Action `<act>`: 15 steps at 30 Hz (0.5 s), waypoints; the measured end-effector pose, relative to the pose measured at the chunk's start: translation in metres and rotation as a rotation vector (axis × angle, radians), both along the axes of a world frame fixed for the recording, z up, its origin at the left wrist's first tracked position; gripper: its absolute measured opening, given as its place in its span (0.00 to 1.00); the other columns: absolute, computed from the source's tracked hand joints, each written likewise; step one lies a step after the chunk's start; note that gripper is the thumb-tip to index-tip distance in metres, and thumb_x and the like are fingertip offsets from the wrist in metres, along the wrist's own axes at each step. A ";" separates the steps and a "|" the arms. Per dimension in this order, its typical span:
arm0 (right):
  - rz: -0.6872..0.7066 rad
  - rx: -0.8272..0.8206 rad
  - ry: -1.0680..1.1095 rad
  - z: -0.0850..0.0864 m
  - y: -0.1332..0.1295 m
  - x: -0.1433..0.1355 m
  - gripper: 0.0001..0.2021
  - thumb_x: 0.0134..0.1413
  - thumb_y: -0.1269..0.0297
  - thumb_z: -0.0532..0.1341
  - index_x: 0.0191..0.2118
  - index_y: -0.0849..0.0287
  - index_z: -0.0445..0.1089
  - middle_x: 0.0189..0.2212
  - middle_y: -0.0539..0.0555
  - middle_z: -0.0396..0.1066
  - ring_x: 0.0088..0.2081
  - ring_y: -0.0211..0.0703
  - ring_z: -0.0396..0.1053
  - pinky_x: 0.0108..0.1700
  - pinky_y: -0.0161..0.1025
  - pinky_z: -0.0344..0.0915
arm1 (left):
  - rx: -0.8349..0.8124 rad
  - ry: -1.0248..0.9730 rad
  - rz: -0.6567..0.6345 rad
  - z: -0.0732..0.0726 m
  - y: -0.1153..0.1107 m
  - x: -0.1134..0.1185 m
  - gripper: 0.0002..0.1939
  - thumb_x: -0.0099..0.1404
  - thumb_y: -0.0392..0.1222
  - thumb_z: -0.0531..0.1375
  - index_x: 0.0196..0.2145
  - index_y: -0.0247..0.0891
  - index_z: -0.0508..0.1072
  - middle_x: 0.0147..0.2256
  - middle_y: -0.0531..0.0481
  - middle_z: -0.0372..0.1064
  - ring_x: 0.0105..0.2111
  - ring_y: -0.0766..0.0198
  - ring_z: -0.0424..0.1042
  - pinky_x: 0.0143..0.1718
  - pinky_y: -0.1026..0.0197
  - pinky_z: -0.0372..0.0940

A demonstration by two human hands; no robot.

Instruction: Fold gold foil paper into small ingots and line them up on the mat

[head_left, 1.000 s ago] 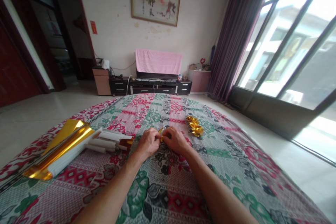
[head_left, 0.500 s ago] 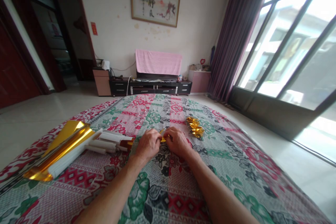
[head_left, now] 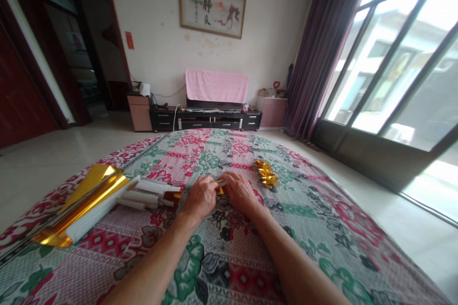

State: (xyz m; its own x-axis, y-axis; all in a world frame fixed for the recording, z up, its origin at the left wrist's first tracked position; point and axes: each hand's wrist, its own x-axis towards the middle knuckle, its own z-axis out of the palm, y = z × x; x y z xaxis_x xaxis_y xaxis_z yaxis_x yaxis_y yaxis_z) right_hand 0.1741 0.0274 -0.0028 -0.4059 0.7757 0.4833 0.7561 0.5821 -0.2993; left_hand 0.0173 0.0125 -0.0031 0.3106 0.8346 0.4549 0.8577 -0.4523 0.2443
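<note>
My left hand and my right hand meet over the middle of the flowered cloth. Between their fingertips is a small piece of gold foil paper, pinched from both sides and mostly hidden by the fingers. Right of my right hand lies a row of folded gold foil pieces, apart from it. Left of my left hand are several white paper rolls, with brown-gold foil at their near ends. Farther left rests a large curled sheet of gold foil beside white paper.
A flowered cloth covers the rounded surface under my hands. Beyond it stand a low black cabinet and a screen draped with a pink towel. A purple curtain hangs beside the large window at the right.
The foil piece between my hands has turned and shows a paler edge. My right fingers have flattened a little over it. The other things lie where they were.
</note>
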 end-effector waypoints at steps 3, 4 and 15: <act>0.023 -0.043 -0.019 0.002 -0.001 0.000 0.12 0.56 0.73 0.51 0.41 0.57 0.69 0.41 0.54 0.69 0.43 0.40 0.63 0.47 0.35 0.56 | 0.003 0.006 -0.007 0.001 -0.002 0.001 0.10 0.60 0.33 0.52 0.32 0.39 0.73 0.34 0.49 0.66 0.38 0.61 0.62 0.42 0.60 0.59; 0.021 -0.043 -0.020 0.002 -0.001 0.000 0.11 0.55 0.73 0.52 0.40 0.57 0.69 0.41 0.53 0.69 0.42 0.40 0.63 0.47 0.35 0.56 | 0.004 0.005 -0.009 0.002 -0.003 0.001 0.10 0.60 0.34 0.52 0.32 0.39 0.73 0.34 0.49 0.66 0.38 0.61 0.62 0.42 0.60 0.59; -0.102 -0.016 -0.039 0.000 -0.004 -0.003 0.09 0.53 0.72 0.53 0.36 0.59 0.69 0.35 0.56 0.66 0.37 0.40 0.63 0.40 0.34 0.57 | 0.006 0.000 0.021 0.010 -0.009 0.006 0.10 0.61 0.34 0.52 0.30 0.39 0.73 0.35 0.47 0.65 0.39 0.61 0.62 0.41 0.60 0.60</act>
